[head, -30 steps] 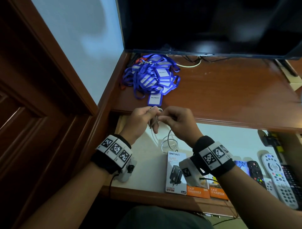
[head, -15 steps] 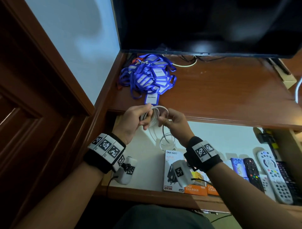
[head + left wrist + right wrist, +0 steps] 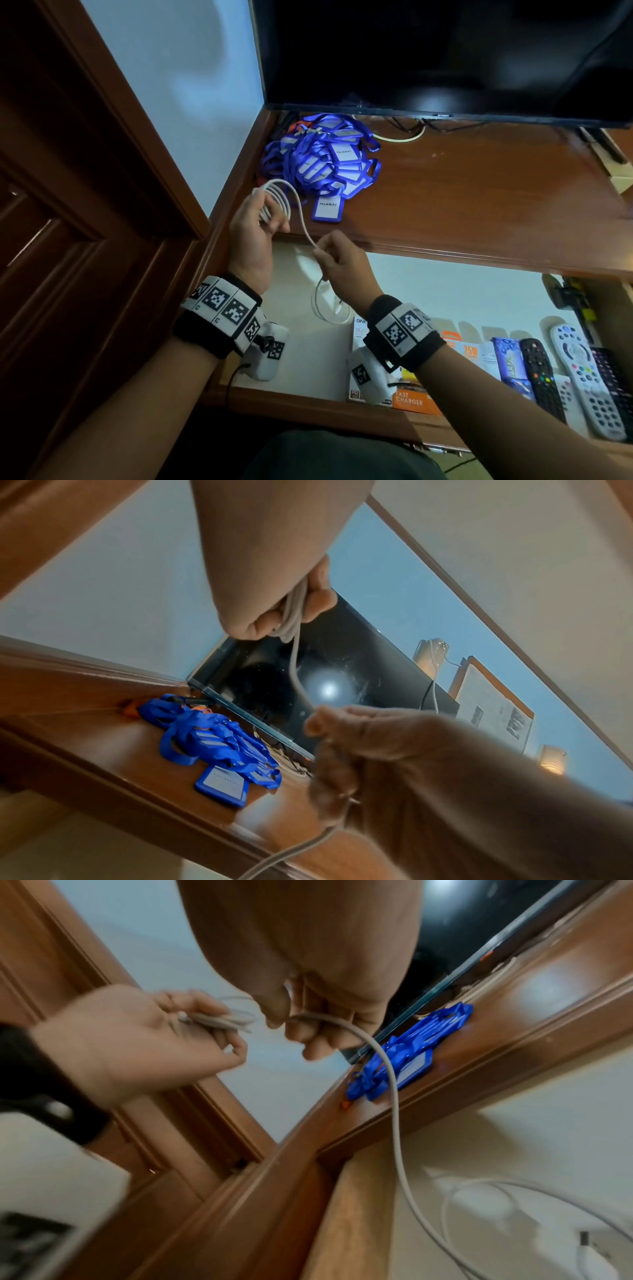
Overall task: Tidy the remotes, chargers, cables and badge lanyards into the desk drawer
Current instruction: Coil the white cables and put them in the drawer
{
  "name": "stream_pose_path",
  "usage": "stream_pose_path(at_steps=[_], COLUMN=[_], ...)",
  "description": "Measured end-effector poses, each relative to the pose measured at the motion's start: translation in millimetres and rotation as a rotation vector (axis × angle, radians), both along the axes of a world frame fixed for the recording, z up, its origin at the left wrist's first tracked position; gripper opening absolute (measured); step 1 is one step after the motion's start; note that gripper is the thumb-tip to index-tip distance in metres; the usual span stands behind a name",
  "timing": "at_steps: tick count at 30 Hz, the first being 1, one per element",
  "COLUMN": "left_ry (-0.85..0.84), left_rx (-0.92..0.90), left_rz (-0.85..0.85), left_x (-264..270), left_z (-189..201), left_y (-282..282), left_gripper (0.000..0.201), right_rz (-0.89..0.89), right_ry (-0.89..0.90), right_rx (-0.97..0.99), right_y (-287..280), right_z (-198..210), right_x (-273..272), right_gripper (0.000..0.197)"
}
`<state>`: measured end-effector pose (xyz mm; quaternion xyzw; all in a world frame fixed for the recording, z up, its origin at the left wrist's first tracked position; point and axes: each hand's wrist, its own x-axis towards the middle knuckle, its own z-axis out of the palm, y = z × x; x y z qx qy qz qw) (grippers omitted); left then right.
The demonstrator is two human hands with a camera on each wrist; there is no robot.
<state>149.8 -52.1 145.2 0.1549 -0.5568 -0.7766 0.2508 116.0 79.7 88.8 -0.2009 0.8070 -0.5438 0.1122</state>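
A white cable (image 3: 298,208) is partly wound into loops that my left hand (image 3: 265,219) grips above the desk's front left corner. My right hand (image 3: 323,251) pinches the same cable just right of it, and the loose tail hangs down into the open drawer (image 3: 445,294). The left wrist view shows the left hand (image 3: 277,607) holding the cable (image 3: 294,666) bundle. In the right wrist view the right hand (image 3: 301,1020) pinches the cable (image 3: 390,1085). A pile of blue badge lanyards (image 3: 325,161) lies on the desk top behind my hands.
The drawer holds charger boxes (image 3: 411,401) at its front and several remotes (image 3: 582,373) at the right. A dark TV (image 3: 445,51) stands at the back of the wooden desk top (image 3: 479,198). A wooden door frame (image 3: 102,171) borders the left.
My hands have moved apart. The left hand has lifted the looped cable up and to the left, and the right hand now pinches the cable lower down, with one strand arching between them.
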Motion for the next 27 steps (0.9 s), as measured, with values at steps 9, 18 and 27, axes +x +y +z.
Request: stream_pose_path(at_steps=[9,18,27], left_ry=[-0.069,-0.214,-0.342], left_rx=[-0.26,-0.356,-0.442], left_rz=[0.053,-0.371,-0.866], left_x=[5.0,7.4,2.0], left_z=[-2.1,-4.4,-11.0], left_y=[0.7,7.6,22.5], left_gripper=[0.03,0.027,0.029], right_rz=[0.232,0.003,-0.055], right_ry=[-0.057,-0.076,-0.055], right_rx=[-0.162,-0.405,-0.4], right_y=[-4.4,23.0,48.3], right_z=[38.8,32.7,21.9], right_x=[10.3,5.9,1.4], right_gripper=[0.01,0.023,0.038])
